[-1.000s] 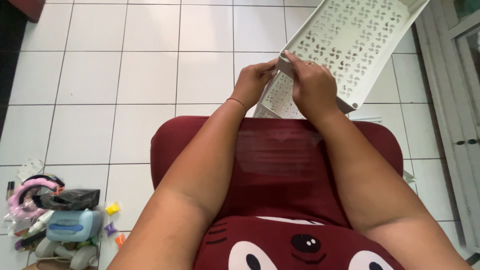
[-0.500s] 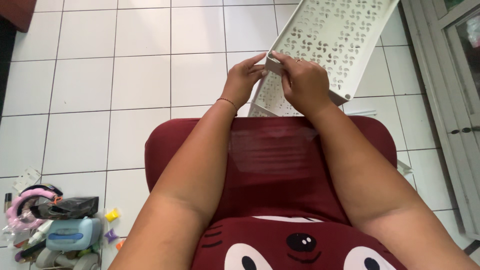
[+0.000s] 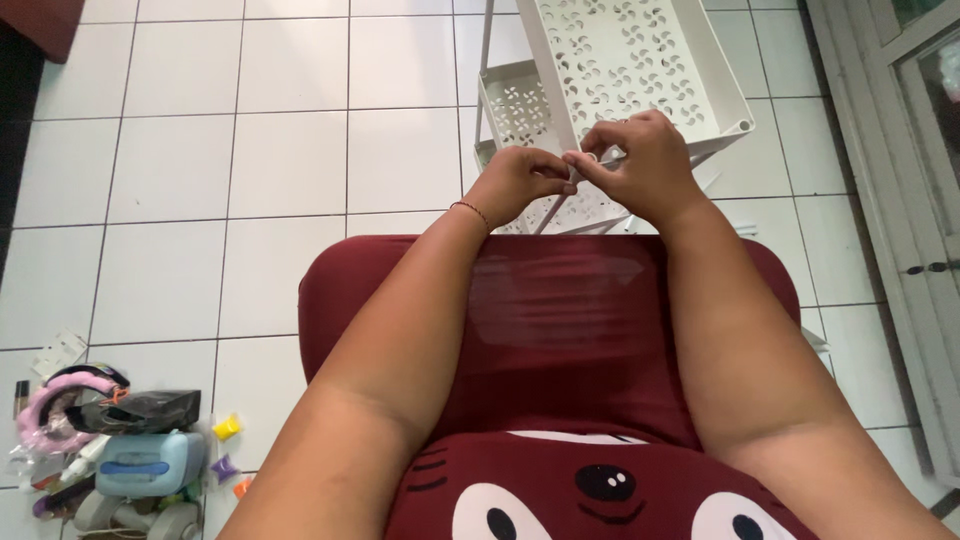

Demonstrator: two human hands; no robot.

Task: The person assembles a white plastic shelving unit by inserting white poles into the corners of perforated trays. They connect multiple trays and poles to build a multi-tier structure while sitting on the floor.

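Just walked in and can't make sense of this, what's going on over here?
A person has both hands together at the edge of a white perforated tray rack standing on the white tiled floor. The left hand and right hand pinch something too small to make out. The forearms reach over a dark red cushion. A heap of small toys and clutter lies on the floor at the lower left.

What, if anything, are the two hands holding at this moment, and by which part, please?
Both the left hand and the right hand pinch something small between their fingertips at the edge of the white perforated shelf rack; what it is cannot be told.
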